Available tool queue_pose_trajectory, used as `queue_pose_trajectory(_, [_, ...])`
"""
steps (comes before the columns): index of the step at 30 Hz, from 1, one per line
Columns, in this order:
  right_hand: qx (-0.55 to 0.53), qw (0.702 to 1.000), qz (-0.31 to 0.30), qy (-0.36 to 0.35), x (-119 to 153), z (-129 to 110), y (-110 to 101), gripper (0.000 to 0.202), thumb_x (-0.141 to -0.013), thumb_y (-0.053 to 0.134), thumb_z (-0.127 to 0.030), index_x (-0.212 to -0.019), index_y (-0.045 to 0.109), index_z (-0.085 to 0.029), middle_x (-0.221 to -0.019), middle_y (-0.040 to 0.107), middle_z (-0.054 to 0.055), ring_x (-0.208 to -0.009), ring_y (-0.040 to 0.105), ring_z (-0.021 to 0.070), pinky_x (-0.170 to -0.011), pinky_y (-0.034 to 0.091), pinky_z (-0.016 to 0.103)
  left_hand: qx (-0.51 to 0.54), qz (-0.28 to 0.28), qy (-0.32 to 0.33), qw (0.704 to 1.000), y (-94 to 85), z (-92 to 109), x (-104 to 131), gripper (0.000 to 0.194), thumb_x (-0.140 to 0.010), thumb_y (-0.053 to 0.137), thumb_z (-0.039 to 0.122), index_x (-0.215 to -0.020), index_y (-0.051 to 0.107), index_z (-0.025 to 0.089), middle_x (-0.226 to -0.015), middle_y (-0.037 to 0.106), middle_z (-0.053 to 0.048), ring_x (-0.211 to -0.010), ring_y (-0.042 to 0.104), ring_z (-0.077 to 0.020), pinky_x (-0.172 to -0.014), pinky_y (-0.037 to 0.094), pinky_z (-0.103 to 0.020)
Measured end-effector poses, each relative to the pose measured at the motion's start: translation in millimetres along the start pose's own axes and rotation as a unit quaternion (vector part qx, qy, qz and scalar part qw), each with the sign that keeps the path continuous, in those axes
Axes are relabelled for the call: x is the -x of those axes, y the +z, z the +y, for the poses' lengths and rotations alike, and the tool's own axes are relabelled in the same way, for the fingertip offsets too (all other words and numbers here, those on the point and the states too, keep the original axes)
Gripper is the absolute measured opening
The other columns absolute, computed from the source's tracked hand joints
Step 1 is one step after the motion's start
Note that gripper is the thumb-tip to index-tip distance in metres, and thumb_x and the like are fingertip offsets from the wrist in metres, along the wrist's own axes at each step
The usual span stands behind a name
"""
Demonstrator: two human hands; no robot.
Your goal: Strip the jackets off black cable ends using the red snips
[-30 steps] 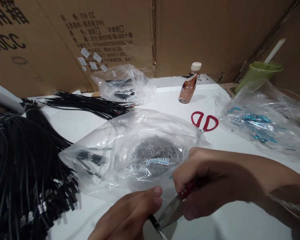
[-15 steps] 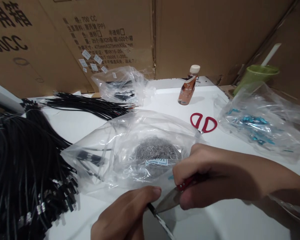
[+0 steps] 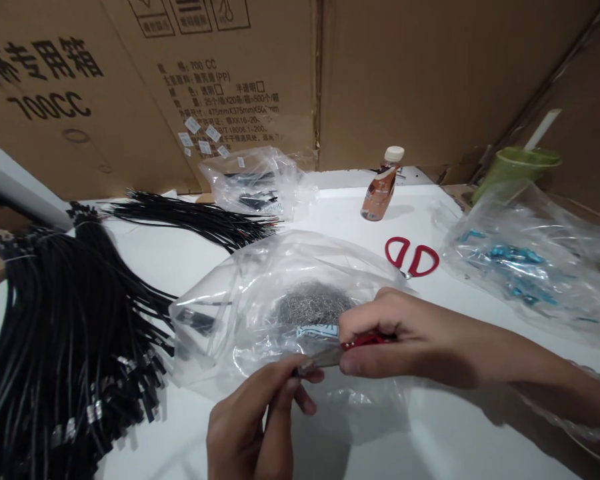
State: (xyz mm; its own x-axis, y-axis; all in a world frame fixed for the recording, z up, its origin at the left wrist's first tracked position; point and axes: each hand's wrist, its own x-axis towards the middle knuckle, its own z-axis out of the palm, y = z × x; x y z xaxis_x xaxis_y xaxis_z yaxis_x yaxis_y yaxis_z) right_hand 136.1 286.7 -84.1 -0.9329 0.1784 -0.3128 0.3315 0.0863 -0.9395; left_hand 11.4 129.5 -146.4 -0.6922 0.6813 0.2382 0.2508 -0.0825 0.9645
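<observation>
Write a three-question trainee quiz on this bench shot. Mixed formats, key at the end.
1. Multiple choice: what does the right hand hold?
a) a green cup
b) a red-handled blade
c) a bundle of black cables

2. True or false: the red scissors lie nearer the camera than the bottle.

3. Fill in: the shiny blue pieces at the right are in a clear ____.

Key: 1. b; 2. true; 3. bag.

Your left hand (image 3: 255,417) and right hand (image 3: 380,337) are ungloved, and your right forearm (image 3: 485,343) is bare. Around it you wear a bracelet (image 3: 587,431) of small, rounded, translucent beads.
</observation>
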Motion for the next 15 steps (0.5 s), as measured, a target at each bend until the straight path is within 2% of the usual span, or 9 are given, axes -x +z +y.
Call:
queue_pose_trajectory(4, [-0.03, 0.999, 0.017, -0.03, -11, 18, -2, 0.033, -0.089, 0.065, -0.042, -0.072, 0.053, -0.017, -0.063, 0.035, -0.006, -0.059, 0.03, 0.0087, -0.052, 0.019, 0.025, 0.017, -0.027, -0.107, 0.994, 0.6, 2, -4, 0.017, -0.085, 0.06, 0.024, -0.081, 0.076, 0.028, -0.064, 0.066, 0.005, -0.045, 0.042, -0.0049, -0.043, 0.035, -0.016])
queue_pose_trajectory(7, [-0.026, 0.998, 0.042, -0.028, -18, 28, -2, 0.037, -0.089, 0.063, -0.048, -0.072, 0.054, -0.017, -0.064, 0.035, -0.006, -0.059, 0.03, 0.0092, -0.052, 0.02, 0.025, 0.019, -0.061, -0.17, 0.983, 0.1, 1, -10, 0.016, -0.084, 0.062, 0.034, -0.085, 0.075, 0.024, -0.064, 0.062, 0.003, -0.045, 0.036, -0.0048, -0.042, 0.029, -0.017])
queue_pose_trajectory(12, [0.014, 0.995, 0.102, -0.015, -26, 32, 1, 0.036, -0.091, 0.059, -0.045, -0.07, 0.053, -0.017, -0.064, 0.037, -0.005, -0.061, 0.033, 0.0104, -0.054, 0.025, 0.025, -0.006, -0.101, -0.21, 0.973, -2.0, -7, -19, 0.024, -0.081, 0.065, 0.043, -0.083, 0.073, 0.02, -0.062, 0.06, 0.002, -0.046, 0.031, -0.0055, -0.042, 0.024, -0.018])
queue_pose_trajectory(15, [0.085, 0.983, 0.159, -0.022, -26, 30, 2, 0.035, -0.094, 0.055, -0.042, -0.069, 0.053, -0.017, -0.065, 0.042, -0.005, -0.062, 0.038, 0.0104, -0.057, 0.028, 0.025, -0.022, -0.106, -0.221, 0.969, -2.1, -10, -21, 0.031, -0.079, 0.064, 0.048, -0.084, 0.073, 0.019, -0.064, 0.061, 0.001, -0.046, 0.031, -0.0057, -0.042, 0.024, -0.018])
